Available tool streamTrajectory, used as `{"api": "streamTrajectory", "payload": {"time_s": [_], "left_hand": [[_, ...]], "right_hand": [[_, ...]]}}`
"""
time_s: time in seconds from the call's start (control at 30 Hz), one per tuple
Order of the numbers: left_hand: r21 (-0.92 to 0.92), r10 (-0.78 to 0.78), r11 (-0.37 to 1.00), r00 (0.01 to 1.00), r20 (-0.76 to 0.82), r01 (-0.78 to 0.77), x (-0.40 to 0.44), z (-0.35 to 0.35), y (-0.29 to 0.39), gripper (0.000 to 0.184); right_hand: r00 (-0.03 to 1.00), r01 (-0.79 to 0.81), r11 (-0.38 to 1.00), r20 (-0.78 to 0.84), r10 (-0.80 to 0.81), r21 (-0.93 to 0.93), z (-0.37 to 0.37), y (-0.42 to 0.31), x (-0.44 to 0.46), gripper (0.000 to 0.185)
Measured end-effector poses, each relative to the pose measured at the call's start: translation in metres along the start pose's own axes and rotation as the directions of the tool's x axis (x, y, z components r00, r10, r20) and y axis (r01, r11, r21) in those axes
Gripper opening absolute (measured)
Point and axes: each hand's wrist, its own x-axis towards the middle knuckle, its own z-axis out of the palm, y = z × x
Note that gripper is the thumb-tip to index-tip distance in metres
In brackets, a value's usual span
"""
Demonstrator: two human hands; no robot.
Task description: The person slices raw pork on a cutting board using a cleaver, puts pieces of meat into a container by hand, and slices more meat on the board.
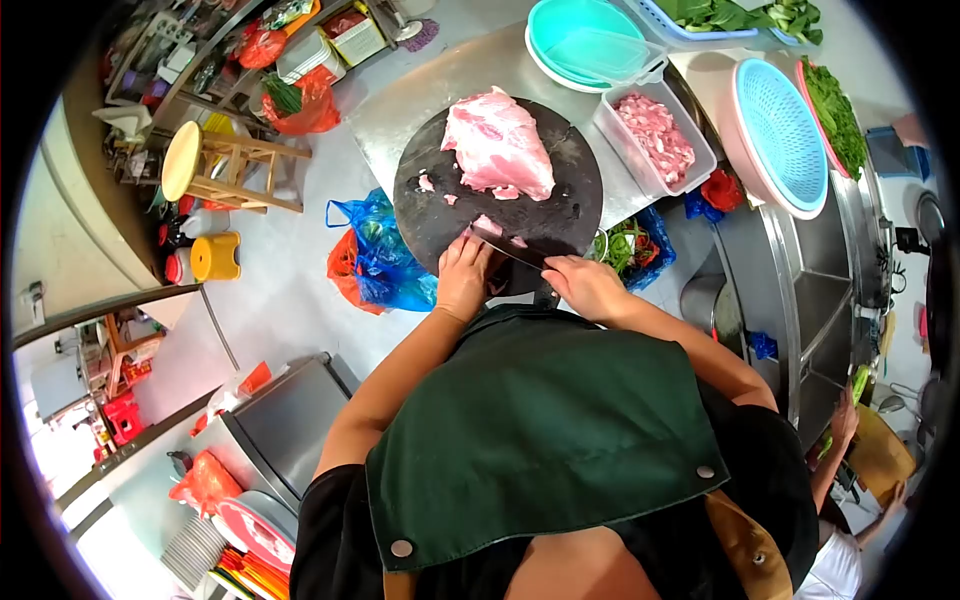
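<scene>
A round dark chopping board [420, 215] lies on the metal table in front of me. On its far half rests a large slab of raw pink meat [500, 140]. My right hand [590, 287] is closed around the handle of a knife [515, 249], whose blade points left across the near part of the board. My left hand [465, 275] is beside the blade, fingers bent and pressed down on a piece of meat that they mostly hide. Just beyond the blade is a small meat slice [487, 225], with other scraps nearby.
A clear plastic tub [703, 165] of cut meat stands right of the board, near a turquoise basin [570, 45]. Farther right is a blue colander [780, 130]. Plastic bags [385, 250] hang at the left, and a wooden stool [230, 170] stands beyond. Another person's hand [845, 418] shows at far right.
</scene>
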Motion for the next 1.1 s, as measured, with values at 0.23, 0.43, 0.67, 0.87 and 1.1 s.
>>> {"api": "streamTrajectory", "payload": {"time_s": [0.23, 0.43, 0.67, 0.87, 1.1], "left_hand": [[-0.085, -0.034, 0.996, 0.998, 0.056, 0.039, 0.008, -0.004, 0.0, 0.035], [-0.064, 0.043, 0.997, 0.998, -0.04, -0.045, 0.007, -0.001, -0.007, 0.029], [-0.171, -0.068, 0.985, 0.979, -0.193, 0.034, 0.01, -0.004, -0.005, 0.03], [-0.161, -0.022, 0.987, 0.992, -0.127, 0.002, 0.014, -0.007, -0.007, 0.029], [-0.13, -0.053, 0.991, 0.991, -0.121, 0.037, 0.008, -0.005, -0.008, 0.031]], "right_hand": [[0.999, 0.05, 0.991, -0.013, -0.053, -0.122, 0.022, -0.025, 0.053, 0.036], [0.993, 0.117, 0.993, -0.018, -0.118, -0.023, 0.017, 0.004, 0.064, 0.042], [0.986, -0.159, 0.984, 0.061, 0.154, 0.083, -0.021, 0.012, 0.025, 0.034], [0.997, 0.014, 0.991, 0.075, -0.003, -0.136, 0.007, -0.011, 0.061, 0.037], [0.989, 0.132, 0.991, -0.067, -0.134, -0.035, 0.021, 0.022, 0.056, 0.038]]}}
